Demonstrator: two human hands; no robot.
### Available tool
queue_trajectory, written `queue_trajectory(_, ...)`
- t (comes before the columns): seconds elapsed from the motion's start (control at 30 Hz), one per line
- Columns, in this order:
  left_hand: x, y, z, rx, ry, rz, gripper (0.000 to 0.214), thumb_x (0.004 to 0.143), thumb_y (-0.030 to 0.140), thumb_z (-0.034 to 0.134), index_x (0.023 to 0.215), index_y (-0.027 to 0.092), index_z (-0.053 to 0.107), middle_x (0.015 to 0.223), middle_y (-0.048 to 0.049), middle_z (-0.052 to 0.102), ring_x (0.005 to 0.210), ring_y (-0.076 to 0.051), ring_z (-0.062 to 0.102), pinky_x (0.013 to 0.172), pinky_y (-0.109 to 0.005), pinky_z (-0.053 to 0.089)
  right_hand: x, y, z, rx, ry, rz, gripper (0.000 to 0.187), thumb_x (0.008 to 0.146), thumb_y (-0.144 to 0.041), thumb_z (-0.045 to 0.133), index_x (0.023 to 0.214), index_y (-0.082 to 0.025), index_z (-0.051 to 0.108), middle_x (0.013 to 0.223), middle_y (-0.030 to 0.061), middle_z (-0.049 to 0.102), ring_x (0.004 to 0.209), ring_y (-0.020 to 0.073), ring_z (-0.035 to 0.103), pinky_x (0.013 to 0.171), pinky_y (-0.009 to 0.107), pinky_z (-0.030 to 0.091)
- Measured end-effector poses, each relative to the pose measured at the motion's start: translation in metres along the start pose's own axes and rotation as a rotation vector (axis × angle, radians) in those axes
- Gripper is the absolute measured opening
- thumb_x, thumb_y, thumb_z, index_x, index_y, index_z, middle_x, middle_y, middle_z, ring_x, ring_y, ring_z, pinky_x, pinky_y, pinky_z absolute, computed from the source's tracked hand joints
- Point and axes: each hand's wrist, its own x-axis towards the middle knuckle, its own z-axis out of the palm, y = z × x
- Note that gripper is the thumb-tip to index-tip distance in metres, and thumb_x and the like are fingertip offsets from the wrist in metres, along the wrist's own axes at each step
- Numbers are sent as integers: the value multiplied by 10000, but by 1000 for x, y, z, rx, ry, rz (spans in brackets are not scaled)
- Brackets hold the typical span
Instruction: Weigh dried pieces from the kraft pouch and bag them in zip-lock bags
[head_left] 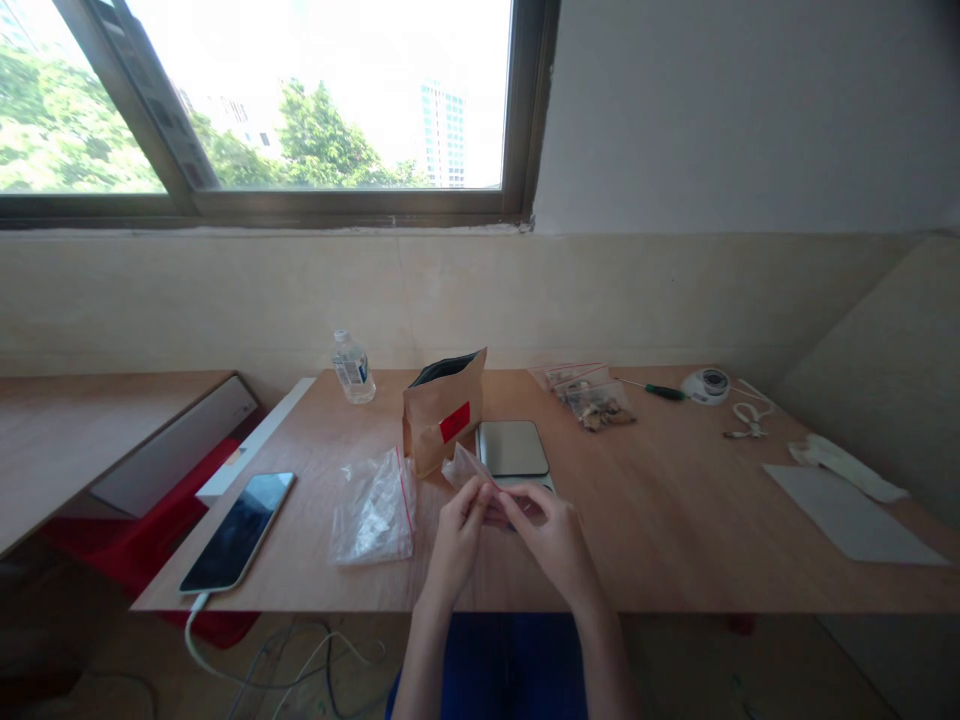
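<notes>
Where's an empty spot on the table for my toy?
The biggest bare wood lies between the scale and the white sheet, in front of the filled bags. A narrower strip runs between the phone and the pile of clear bags. It's crowded mid-table, where the left hand and right hand pinch a small bag by the brown pouch.

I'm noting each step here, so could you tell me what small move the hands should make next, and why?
Probably part the mouth of the small zip bag: the left hand and right hand both pinch it, it looks empty, and the open kraft pouch stands beside the scale.
</notes>
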Motion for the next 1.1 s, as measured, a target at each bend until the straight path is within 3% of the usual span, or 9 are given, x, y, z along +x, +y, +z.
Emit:
queue_trajectory(0.3, 0, -7, 0, -14, -40, -35, 301, 873, 430, 457, 742, 168, 524, 700, -4, 589, 676, -154, 582, 632, -236, 467, -1, -4, -1, -6, -16, 30, 226, 866, -354, 516, 772, -193, 643, 772, 29, 703, 699, 157, 662, 638, 212, 502)
queue_trajectory(0.47, 1, -6, 5, 150, 15, 44, 280, 879, 384, 454, 696, 176, 492, 619, 19, 555, 588, -118, 540, 566, -201, 413, -1, -3, 3, 3, 16, 34, 212, 876, -329, 492, 791, -195, 633, 712, 14, 691, 632, 146, 657, 589, 198, 489)
queue_trajectory(0.6, -4, -3, 9, 269, 123, 76, 310, 882, 352, 438, 622, 183, 440, 532, 32, 523, 502, -97, 497, 502, -187, 361, 10, 9, 2, -67, 193, 42, 242, 870, -364, 481, 774, -184, 611, 685, 33, 680, 586, 157, 635, 560, 224, 479)
queue_trajectory(0.7, -10, -2, 6, 324, 158, 96, 355, 885, 346, 439, 572, 181, 421, 492, 32, 504, 477, -90, 480, 492, -187, 341, 24, 17, -13, -69, 416, 77, 287, 870, -422, 463, 789, -174, 581, 686, 55, 678, 563, 166, 624, 543, 246, 479)
queue_trajectory(0.77, -12, -1, 1, 294, 138, 98, 363, 886, 364, 446, 575, 177, 448, 503, 25, 512, 476, -90, 475, 485, -190, 339, 33, 13, -25, -50, 460, 45, 294, 866, -439, 473, 800, -172, 575, 712, 63, 686, 593, 171, 635, 560, 249, 485)
queue_trajectory(0.87, -12, -2, -7, 134, 105, 125, 345, 904, 388, 411, 678, 163, 542, 643, -13, 587, 581, -113, 537, 567, -209, 413, 42, -7, -37, -61, 399, -21, 274, 868, -430, 485, 821, -178, 582, 737, 53, 695, 554, 148, 616, 532, 230, 466)
queue_trajectory(0.97, -11, -9, -10, -45, 163, 132, 308, 898, 416, 419, 967, 169, 590, 970, -73, 638, 897, -178, 599, 788, -279, 462, 49, -28, -37, 7, 290, -50, 263, 875, -416, 484, 824, -179, 587, 713, 33, 684, 540, 134, 601, 513, 215, 451)
queue_trajectory(1.1, -10, -26, -11, -134, 177, 65, 584, 724, 496, 646, 1216, 215, 507, 1205, -97, 586, 1142, -258, 526, 949, -360, 418, 58, -34, -27, 95, -33, -81, 256, 872, -395, 501, 793, -177, 609, 668, 8, 655, 611, 139, 617, 575, 219, 466)
